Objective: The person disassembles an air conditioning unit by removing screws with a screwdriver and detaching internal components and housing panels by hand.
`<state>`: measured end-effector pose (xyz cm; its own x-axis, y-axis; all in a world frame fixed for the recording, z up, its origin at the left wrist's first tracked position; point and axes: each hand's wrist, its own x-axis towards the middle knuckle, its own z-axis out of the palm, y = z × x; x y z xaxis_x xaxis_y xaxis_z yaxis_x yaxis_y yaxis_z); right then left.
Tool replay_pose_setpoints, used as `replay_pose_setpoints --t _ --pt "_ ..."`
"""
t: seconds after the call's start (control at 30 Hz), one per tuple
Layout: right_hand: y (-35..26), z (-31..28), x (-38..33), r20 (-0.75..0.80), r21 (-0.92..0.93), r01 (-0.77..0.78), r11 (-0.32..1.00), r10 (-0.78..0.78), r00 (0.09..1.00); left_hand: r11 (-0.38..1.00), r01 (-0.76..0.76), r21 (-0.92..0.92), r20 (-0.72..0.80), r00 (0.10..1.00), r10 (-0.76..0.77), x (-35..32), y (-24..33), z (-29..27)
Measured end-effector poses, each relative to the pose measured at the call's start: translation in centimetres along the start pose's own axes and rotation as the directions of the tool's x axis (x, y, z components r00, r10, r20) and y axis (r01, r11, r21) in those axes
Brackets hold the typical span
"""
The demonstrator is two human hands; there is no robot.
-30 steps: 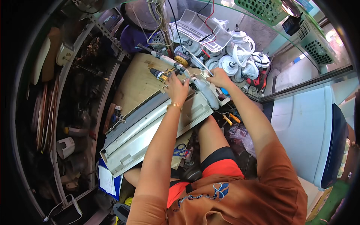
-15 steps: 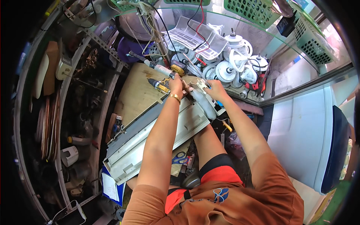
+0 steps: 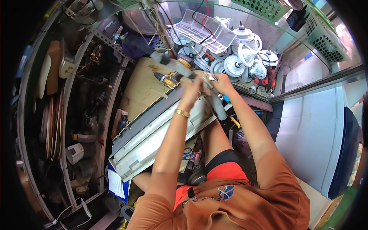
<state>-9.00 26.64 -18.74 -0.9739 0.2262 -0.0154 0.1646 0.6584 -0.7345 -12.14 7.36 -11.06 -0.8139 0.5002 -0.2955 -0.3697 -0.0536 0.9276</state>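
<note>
A long white air-conditioner indoor unit (image 3: 153,143) lies slantwise across my lap and the board's edge. My left hand (image 3: 193,92), smeared by motion, is closed around a wrapped pipe (image 3: 178,68) that runs up to the far left. Against the unit's far right end my right hand (image 3: 223,84) has its fingers closed on the casing's edge. Between and below the hands, a grey insulated pipe (image 3: 218,107) hangs by the unit's end, also blurred. A yellow and black drill (image 3: 165,79) lies on the board left of my left hand.
The wooden board (image 3: 134,90) spreads behind the unit. White motor-like parts (image 3: 234,66) and a slotted plastic cover (image 3: 203,30) are piled at the back. Shelves with copper pipes (image 3: 53,126) stand left, a large white box-like appliance (image 3: 306,142) right. Blue-handled scissors (image 3: 188,154) lie below.
My left hand has shifted right and slightly nearer, and the wrapped pipe has swung along with it. My right hand keeps its hold on the unit's end. The view has shifted slightly.
</note>
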Motion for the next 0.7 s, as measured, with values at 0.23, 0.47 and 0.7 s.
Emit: replay_pose_setpoints --t 0.23,0.47,0.7 --pt "-2.2 -5.5 0.4 0.319 -0.375 0.209 0.903 -0.086 0.944 0.973 -0.042 0.227 0.043 0.999 0.033 -3.3 2.1 2.7" --pt "-20.4 -9.8 3.8 0.218 0.429 -0.001 0.903 -0.102 0.97 0.968 -0.15 0.203 -0.06 0.984 0.165 -4.1 0.6 0.1" --pt "-27.7 -4.1 9.8 0.418 0.267 0.294 0.918 -0.385 0.823 0.682 -0.254 0.686 -0.086 0.902 0.423 -7.9 -2.1 0.1"
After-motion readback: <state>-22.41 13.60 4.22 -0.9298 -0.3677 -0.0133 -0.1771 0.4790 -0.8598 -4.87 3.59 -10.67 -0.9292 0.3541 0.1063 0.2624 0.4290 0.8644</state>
